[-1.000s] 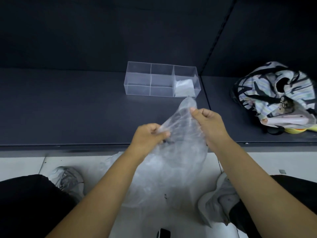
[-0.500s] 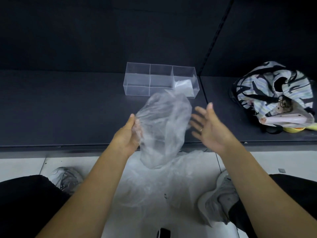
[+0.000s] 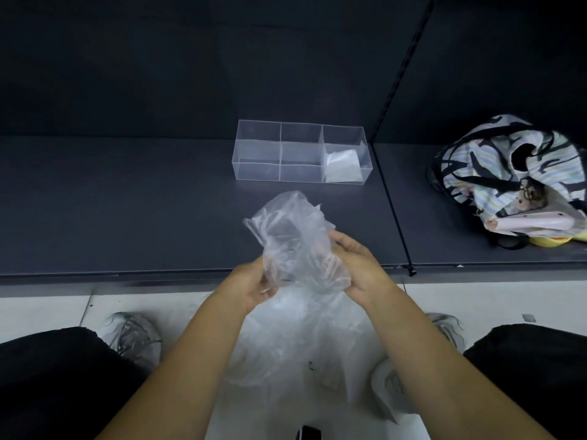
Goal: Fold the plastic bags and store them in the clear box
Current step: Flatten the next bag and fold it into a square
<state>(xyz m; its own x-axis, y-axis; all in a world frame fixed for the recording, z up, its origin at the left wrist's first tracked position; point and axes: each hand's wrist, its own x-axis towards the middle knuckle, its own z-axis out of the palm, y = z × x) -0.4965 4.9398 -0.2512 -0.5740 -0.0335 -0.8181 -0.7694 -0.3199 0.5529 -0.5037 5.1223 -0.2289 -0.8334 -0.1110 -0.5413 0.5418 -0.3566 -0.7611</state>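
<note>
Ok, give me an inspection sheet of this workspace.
Surface: dark shelf, flat.
Job's things: clear box on the shelf, folded bag in its right compartment; crumpled bag in hand; pile of bags on the floor.
Clutter: striped tote on the shelf, right.
Hands: left hand and right hand both grip the crumpled bag.
Cables: nothing seen.
Surroundings: dark back panel; pale floor; shoes.
</note>
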